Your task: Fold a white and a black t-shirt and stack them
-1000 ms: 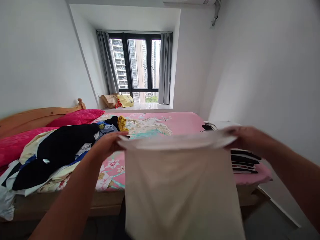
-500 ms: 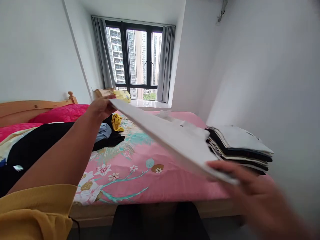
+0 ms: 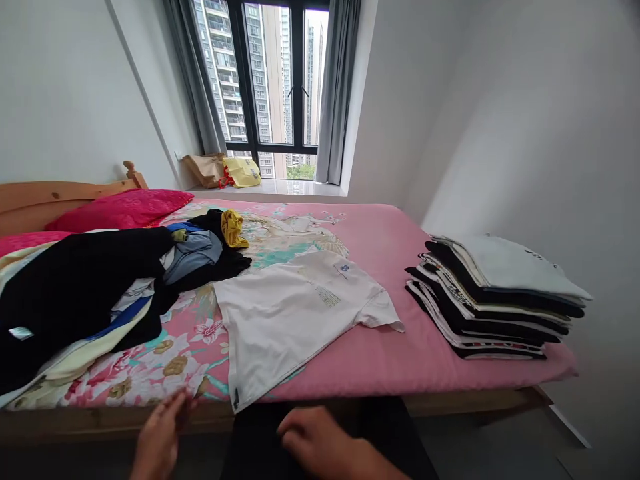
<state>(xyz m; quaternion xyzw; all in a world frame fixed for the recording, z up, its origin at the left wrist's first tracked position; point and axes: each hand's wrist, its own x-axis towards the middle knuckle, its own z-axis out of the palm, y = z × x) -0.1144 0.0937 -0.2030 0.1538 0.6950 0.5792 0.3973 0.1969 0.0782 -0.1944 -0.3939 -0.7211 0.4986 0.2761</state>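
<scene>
A pink floral bed (image 3: 410, 360) stands before a curtained window (image 3: 273, 87) in a white-walled room, with a white T-shirt (image 3: 285, 313) spread near the front edge, between a jumbled clothes pile (image 3: 95, 280) and a folded stack (image 3: 505, 307). The left hand (image 3: 163, 427) is empty, fingers loosely extended; the right hand (image 3: 313, 437) curls, its palm hidden, so I cannot tell whether it is closed. The frame crops the window's top and the pile's left end.

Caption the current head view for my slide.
White shirt lies on a floral sheet between jumbled clothes and a folded stack.
</scene>
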